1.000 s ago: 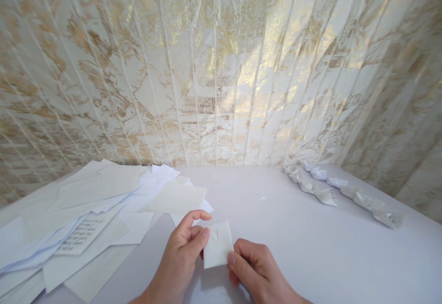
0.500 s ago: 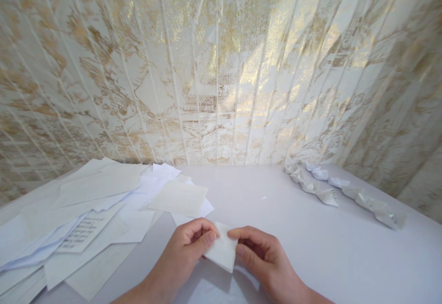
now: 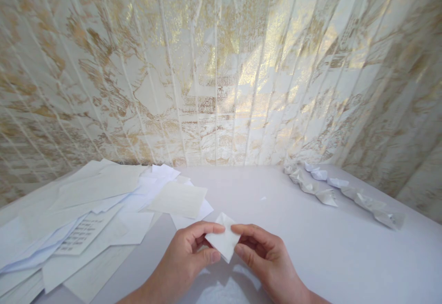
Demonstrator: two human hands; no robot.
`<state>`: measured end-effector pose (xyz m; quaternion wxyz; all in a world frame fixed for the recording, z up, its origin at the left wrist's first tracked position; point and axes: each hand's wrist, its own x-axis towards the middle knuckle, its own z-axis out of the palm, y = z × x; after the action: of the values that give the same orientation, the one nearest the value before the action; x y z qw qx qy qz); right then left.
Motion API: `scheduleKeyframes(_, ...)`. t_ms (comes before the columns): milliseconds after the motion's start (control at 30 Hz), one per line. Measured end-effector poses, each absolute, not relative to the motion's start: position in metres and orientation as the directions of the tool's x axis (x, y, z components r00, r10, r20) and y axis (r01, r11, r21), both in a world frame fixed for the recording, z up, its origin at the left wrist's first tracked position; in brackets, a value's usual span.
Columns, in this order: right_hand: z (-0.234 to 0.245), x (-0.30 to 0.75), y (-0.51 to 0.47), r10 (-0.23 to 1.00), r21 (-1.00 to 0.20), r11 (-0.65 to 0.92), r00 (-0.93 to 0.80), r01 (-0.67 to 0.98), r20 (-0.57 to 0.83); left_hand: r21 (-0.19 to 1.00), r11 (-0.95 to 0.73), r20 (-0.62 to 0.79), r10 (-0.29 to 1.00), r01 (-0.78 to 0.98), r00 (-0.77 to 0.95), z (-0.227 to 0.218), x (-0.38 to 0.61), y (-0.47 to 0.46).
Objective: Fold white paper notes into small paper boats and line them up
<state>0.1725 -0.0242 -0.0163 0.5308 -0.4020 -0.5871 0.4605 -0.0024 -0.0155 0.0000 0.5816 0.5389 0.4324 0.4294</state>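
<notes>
A small folded piece of white paper (image 3: 225, 239) is held up over the table, turned so that one corner points toward me. My left hand (image 3: 188, 253) pinches its left side, index finger on top and thumb at the lower edge. On the opposite side, the thumb and index finger of my right hand (image 3: 267, 253) grip the right corner. Both hands are closed on the paper, which casts a shadow on the white table (image 3: 311, 258) below.
Loose sheets of paper (image 3: 100, 184) lie in a spread pile at the left, one printed sheet (image 3: 81, 232) among them. Folded paper pieces (image 3: 366, 200) stand in two rows at the back right. A tiny paper scrap (image 3: 263, 198) lies mid-table. Behind rises a patterned curtain (image 3: 217, 74).
The folded paper has been turned, so its corner now points toward me. My left thumb has shifted from its top face to the lower edge, and the left index finger has stretched over it.
</notes>
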Motion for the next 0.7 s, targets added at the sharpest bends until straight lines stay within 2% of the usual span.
scheduleKeyframes(233, -0.0183, 0.1682, -0.0244, 0.941, -0.945, 0.328, -0.094, 0.005, 0.326, 0.992, 0.078, -0.051, 0.968, -0.099, 0.246, 0.001, 0.001, -0.0175)
scheduleKeyframes(333, -0.0205, 0.1675, -0.025, 0.929, -0.931, 0.363, -0.09, 0.043, 0.358, 0.995, 0.07, -0.054, 0.975, -0.069, 0.215, 0.0015, 0.0014, -0.0186)
scheduleKeyframes(467, -0.0191, 0.1695, -0.0253, 0.915, -0.914, 0.391, -0.161, 0.113, 0.371, 1.0, 0.001, 0.001, 0.976, -0.009, 0.219, 0.0036, 0.0022, -0.0191)
scheduleKeyframes(567, -0.0157, 0.1714, -0.0241, 0.906, -0.917, 0.384, -0.235, 0.105, 0.353, 0.999, -0.045, 0.039, 0.969, 0.021, 0.245, 0.0031, 0.0027, -0.0183)
scheduleKeyframes(700, -0.0147, 0.1733, -0.0215, 0.897, -0.909, 0.412, -0.199, 0.057, 0.394, 0.994, -0.099, 0.086, 0.97, 0.045, 0.229, 0.0, 0.0014, -0.0167)
